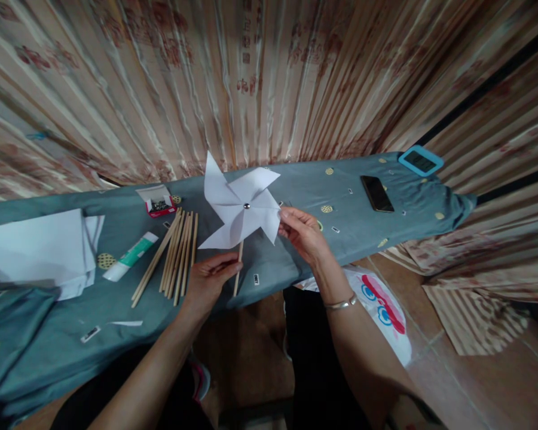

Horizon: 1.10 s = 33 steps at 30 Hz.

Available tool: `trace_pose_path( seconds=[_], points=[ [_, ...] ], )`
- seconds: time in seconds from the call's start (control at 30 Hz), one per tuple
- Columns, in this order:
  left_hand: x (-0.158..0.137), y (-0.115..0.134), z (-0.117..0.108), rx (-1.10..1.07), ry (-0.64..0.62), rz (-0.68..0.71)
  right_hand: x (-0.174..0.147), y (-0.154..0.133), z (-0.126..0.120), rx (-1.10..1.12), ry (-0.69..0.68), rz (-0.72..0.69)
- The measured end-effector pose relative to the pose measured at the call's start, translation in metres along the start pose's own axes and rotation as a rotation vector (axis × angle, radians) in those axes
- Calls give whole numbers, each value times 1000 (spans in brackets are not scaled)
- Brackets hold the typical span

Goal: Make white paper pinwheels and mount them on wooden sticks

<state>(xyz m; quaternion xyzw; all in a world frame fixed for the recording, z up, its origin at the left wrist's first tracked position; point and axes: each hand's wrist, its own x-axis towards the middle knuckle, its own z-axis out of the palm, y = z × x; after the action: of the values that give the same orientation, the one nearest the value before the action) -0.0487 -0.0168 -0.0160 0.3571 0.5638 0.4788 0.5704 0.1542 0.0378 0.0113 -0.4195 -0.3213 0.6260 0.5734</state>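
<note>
A white paper pinwheel [255,197] with a silver pin at its centre stands above the cloth-covered table, fixed to a thin wooden stick [238,276]. My left hand [213,276] pinches that stick below the blades. With thumb and fingers closed, my right hand [301,232] grips the edge of a blade on the pinwheel's right side. Left of the pinwheel lie several loose wooden sticks [174,257]. A small red box [160,205] of metal pins sits open behind them, and a white and green glue tube [131,257] lies beside them.
White paper sheets [36,251] are stacked at the left on the grey-green cloth [287,280]. To the right lie a dark phone [376,193] and a blue-framed device [421,160]. Patterned curtains [269,83] hang behind the table. A white printed bag [381,310] is on the floor.
</note>
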Motion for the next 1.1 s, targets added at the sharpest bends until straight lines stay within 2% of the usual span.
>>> trace_pose_path(
  seconds=[0.3, 0.57, 0.83, 1.1],
  points=[
    [0, -2, 0, 27, 17, 37, -5, -2, 5, -2, -6, 72],
    [0, -1, -1, 60, 3, 83, -9, -2, 6, -16, -41, 81],
    [0, -2, 0, 26, 18, 70, -10, 3, 8, -35, -41, 123],
    [0, -2, 0, 11, 27, 66, -13, 8, 12, -63, -107, 152]
  ],
)
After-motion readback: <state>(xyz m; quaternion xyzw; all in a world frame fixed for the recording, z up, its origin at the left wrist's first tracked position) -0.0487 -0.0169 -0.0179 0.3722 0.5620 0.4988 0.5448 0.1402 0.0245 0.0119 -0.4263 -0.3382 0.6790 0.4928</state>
